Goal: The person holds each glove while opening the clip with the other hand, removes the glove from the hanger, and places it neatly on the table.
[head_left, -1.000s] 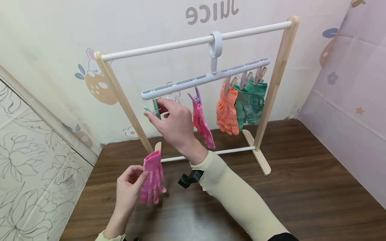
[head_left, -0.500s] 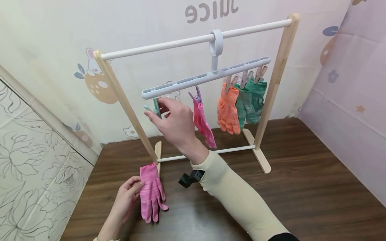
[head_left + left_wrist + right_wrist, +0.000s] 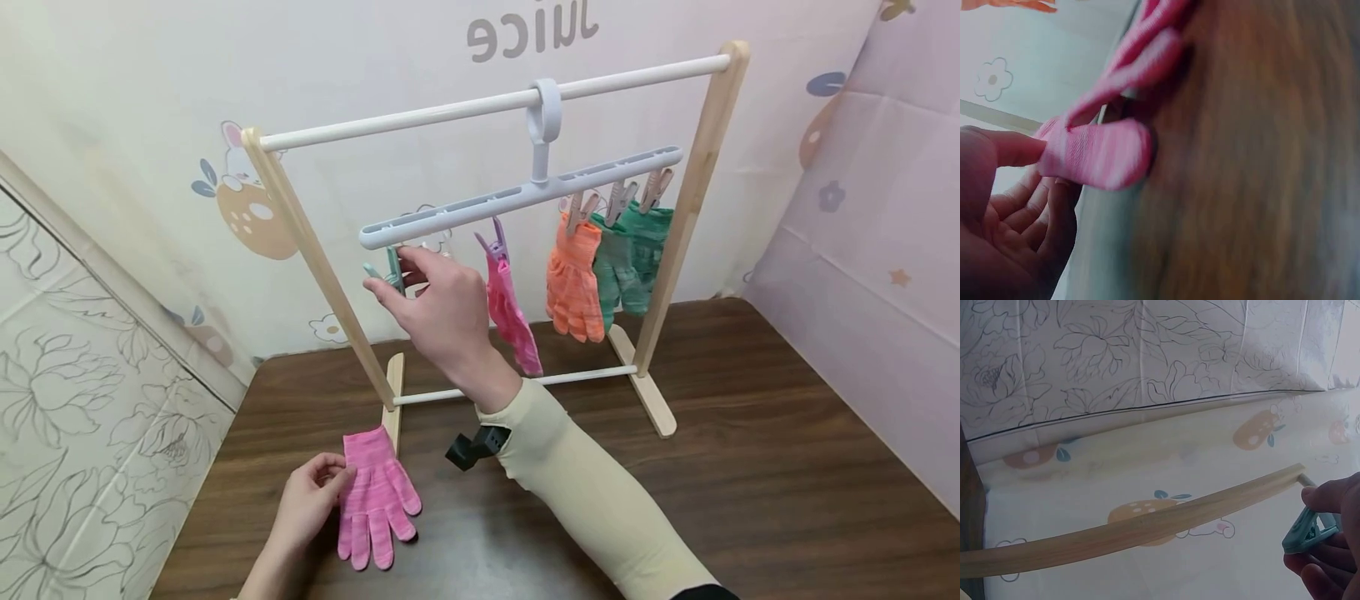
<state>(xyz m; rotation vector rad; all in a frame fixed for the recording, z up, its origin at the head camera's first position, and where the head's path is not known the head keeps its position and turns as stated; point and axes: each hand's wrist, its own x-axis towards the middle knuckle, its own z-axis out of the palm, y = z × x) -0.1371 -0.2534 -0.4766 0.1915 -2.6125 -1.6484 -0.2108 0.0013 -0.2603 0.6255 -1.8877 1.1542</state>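
Observation:
Between thumb and fingers my left hand (image 3: 309,498) pinches the side edge of a pink knitted glove (image 3: 372,492), whose fingers point toward me low over the table. The left wrist view shows the glove's thumb (image 3: 1100,153) close to the tabletop. At the hanger's left end my right hand (image 3: 444,308) holds a teal clothespin (image 3: 394,271), thumb on one handle and fingers behind the other. In the right wrist view the clothespin (image 3: 1307,531) has no cloth in it. Along the pale grey hanger (image 3: 517,198), a purple clothespin (image 3: 495,247) carries another pink glove (image 3: 512,317).
A wooden rack with a white top rod (image 3: 420,118) bears the hanger. To the right hang an orange glove (image 3: 576,279) and green gloves (image 3: 645,258) from clothespins. A wooden post (image 3: 322,271) stands left of my right hand, its foot (image 3: 393,371) behind the held glove.
My left hand has lowered the pink glove toward me and turned it so its fingers spread flat. The right hand stays at the teal clothespin.

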